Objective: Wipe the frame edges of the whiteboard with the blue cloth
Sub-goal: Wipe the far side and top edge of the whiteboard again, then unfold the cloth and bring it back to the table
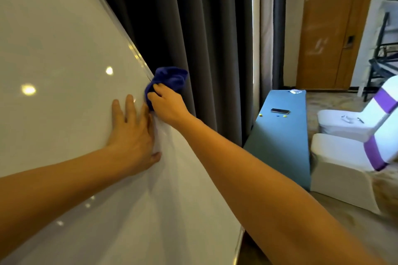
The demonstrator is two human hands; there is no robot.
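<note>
A large glossy whiteboard (64, 49) fills the left half of the head view, and its thin silver frame edge (133, 49) runs diagonally down its right side. My right hand (168, 105) grips a bunched blue cloth (170, 79) and presses it against that right frame edge about halfway up. My left hand (133, 135) lies flat on the board surface with fingers spread, just left of and below the cloth. The frame's stretch behind my right hand is hidden.
Dark grey curtains (193, 28) hang right behind the board's edge. A blue-covered table (280, 146) at the right holds a phone (280, 111) and small magnets. White-covered chairs (344, 157) with purple bands stand beside it. A wooden door (331, 28) is at the far right.
</note>
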